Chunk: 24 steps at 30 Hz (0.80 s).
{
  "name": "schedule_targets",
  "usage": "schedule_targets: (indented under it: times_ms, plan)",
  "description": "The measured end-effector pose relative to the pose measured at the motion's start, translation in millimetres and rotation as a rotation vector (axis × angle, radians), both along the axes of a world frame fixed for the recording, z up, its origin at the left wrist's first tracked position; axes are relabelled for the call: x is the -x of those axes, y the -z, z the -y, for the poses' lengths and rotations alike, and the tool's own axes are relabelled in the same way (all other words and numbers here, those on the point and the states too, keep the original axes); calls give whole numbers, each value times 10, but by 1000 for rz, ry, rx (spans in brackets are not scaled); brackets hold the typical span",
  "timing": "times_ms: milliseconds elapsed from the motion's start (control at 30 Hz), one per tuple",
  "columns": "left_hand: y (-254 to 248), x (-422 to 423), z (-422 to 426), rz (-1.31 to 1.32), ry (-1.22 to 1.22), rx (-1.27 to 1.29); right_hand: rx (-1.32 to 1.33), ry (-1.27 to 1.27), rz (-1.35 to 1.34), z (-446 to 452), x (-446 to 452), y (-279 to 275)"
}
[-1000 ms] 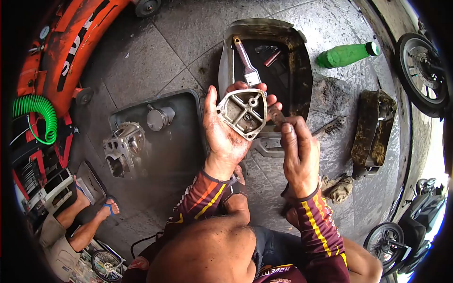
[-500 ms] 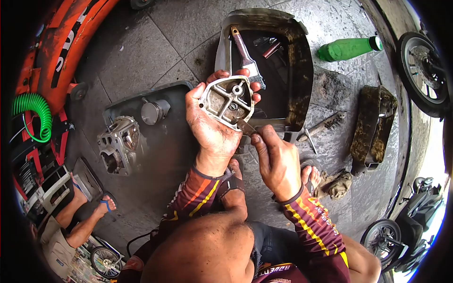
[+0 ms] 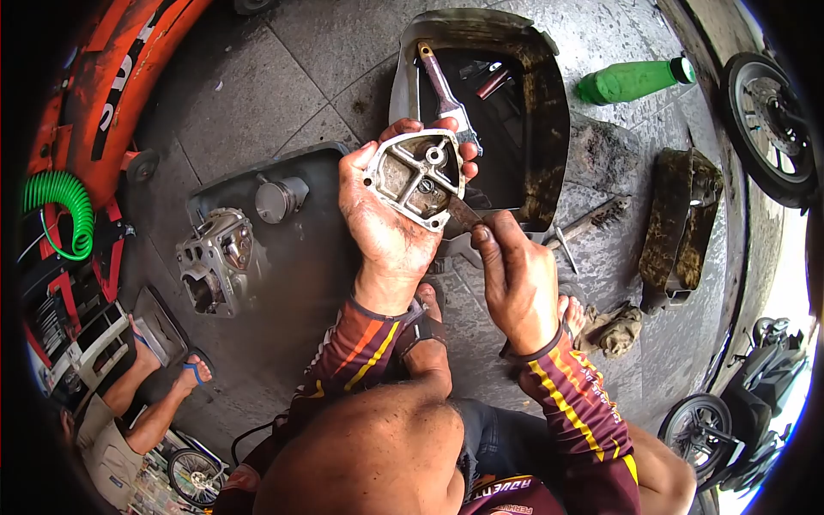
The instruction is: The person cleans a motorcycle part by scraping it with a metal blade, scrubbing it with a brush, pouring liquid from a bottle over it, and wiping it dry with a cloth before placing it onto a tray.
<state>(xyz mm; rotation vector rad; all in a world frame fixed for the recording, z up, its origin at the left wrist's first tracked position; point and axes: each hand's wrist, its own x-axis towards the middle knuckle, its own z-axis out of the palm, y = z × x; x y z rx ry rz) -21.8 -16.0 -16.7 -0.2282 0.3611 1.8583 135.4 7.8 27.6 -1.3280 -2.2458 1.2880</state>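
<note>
Around the work, a grey tiled floor [image 3: 257, 103] held a scatter of engine parts: to the left, a dark tray [image 3: 296, 153] carried a piston [image 3: 276, 201] and, beside it, an engine casting [image 3: 215, 262]; beyond the hands, a deep basin [image 3: 403, 94] held a paintbrush [image 3: 440, 86], its bristles partly hidden behind the left fingers. A green bottle [image 3: 631, 82] lay near the basin's far right side, a stained trough-shaped part [image 3: 678, 227] further right, and a crumpled rag [image 3: 613, 331] near the person's foot. The left hand and its load stood between the camera and the basin's near left corner. The left hand [image 3: 386, 227], palm up and half curled, cradled a metal cover [image 3: 418, 178] above the floor, between tray and basin, inner side upward. The right hand [image 3: 522, 287] was closed, thumb against curled fingers, pinching a flat blade [image 3: 464, 211] whose tip reached the cover's lower right rim; whether it touched could not be told. The cover was roughly triangular with rounded corners, its pale rim pierced by screw holes, with crossing ribs and two round bosses inside; the recesses looked dull and grimy. The blade was brownish and worn-looking, the bottle translucent, the trough blotched rusty brown.
</note>
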Motion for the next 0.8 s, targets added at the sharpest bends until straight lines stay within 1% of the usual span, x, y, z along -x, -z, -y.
schedule_targets:
  times_ms: [33,133,167,233,300,333,367,433,500,567,633,667,733,800]
  plan:
    - [28,7,2,7,17,-59,-18,-3,-14,12,-3,19]
    - [35,7,3,-1,13,-68,-27,-23,-15,27,1,31]
    - [34,9,16,4,9,-88,19,7,-16,-20,6,-5]
    - [22,21,20,7,11,-55,26,-10,-31,6,4,9]
    - [10,31,26,60,12,-67,27,-33,-32,79,23,-21]
    - [17,27,27,29,7,-77,9,-15,-53,45,25,14]
    - [17,32,33,25,6,-73,70,53,-49,-5,36,-21]
    - [25,23,18,7,22,-79,87,83,-98,-17,66,-17]
    - [21,-1,3,25,21,-65,70,-33,-46,91,82,-53]
    - [6,8,1,-11,-16,-35,69,-43,-30,89,114,-33]
    - [8,30,-42,19,-15,-67,104,44,-130,87,141,5]
    - [-18,33,-47,-15,-27,-56,139,81,-148,82,157,-55]
    - [-64,43,-48,-70,-43,-63,162,93,-140,46,173,-126]
    - [-68,15,-44,-53,-53,-95,193,153,-113,29,206,-118]
